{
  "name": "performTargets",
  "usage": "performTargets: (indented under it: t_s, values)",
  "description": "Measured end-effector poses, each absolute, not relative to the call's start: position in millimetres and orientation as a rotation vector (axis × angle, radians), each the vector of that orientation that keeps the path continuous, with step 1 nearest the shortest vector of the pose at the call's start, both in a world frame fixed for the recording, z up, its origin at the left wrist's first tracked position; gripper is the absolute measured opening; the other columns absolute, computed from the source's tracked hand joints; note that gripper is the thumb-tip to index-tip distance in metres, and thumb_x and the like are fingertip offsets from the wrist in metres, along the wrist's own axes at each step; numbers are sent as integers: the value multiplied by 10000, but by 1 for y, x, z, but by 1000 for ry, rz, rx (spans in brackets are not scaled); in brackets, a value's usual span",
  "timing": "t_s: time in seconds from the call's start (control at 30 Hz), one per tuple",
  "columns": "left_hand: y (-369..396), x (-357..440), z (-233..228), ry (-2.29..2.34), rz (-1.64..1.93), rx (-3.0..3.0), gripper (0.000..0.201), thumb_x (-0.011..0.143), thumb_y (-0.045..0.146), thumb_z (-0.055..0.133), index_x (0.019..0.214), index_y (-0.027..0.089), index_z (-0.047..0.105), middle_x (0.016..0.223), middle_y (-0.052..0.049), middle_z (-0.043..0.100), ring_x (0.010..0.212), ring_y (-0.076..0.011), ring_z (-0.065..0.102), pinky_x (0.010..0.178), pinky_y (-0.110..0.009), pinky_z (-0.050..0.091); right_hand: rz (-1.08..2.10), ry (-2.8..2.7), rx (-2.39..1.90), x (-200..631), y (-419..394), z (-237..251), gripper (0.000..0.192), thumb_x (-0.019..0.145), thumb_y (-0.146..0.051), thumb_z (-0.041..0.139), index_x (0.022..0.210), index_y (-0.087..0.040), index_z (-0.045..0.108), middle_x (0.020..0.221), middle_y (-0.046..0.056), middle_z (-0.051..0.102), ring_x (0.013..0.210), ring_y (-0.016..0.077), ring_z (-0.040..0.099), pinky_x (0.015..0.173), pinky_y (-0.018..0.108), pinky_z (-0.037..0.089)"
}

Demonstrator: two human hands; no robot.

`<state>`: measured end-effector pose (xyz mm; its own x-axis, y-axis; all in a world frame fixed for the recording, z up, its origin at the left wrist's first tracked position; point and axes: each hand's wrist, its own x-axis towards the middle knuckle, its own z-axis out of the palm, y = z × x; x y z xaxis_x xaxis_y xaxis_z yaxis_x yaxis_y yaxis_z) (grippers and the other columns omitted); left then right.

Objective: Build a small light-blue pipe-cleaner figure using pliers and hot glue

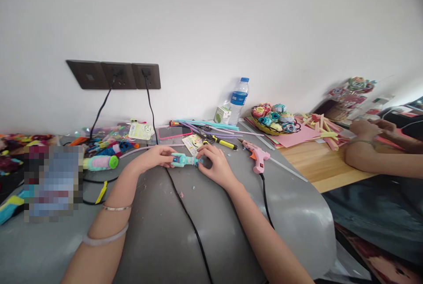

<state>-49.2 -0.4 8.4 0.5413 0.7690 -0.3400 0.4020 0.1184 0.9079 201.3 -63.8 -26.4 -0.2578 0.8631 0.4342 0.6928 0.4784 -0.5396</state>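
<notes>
A small turquoise craft figure (183, 160) lies level between my two hands, just above or on the grey table; which of the two I cannot tell. My left hand (154, 159) pinches its left end, and two bangles circle that forearm. The fingers of my right hand (216, 165) close on its narrow right end. Behind the figure are a printed card (191, 145), a pair of pliers (225, 143) with yellow and black handles, and purple and blue pipe cleaners (211, 126). A pink hot glue gun (259, 157) rests right of my right hand.
A phone (174, 132), a green-white box (222, 115) and a water bottle (238, 101) stand or lie near the wall. Flower crafts fill a basket (276, 130). Cords cross the grey table (158, 240). At right, a co-worker's hands (366, 130) are above a wooden table (306, 165).
</notes>
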Motion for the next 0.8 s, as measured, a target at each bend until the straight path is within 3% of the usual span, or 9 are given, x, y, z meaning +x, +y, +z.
performTargets:
  t_s: [0.8]
  values:
    - [2, -51, 6, 1039, 353, 1508, 510, 676, 475, 806, 1067, 163, 707, 896, -60, 730, 807, -207, 690, 760, -320, 541, 362, -1996, -1263, 203, -65, -24, 227, 790, -149, 584, 994, -247, 565, 1138, 62, 670, 1026, 258, 615, 840, 370, 405]
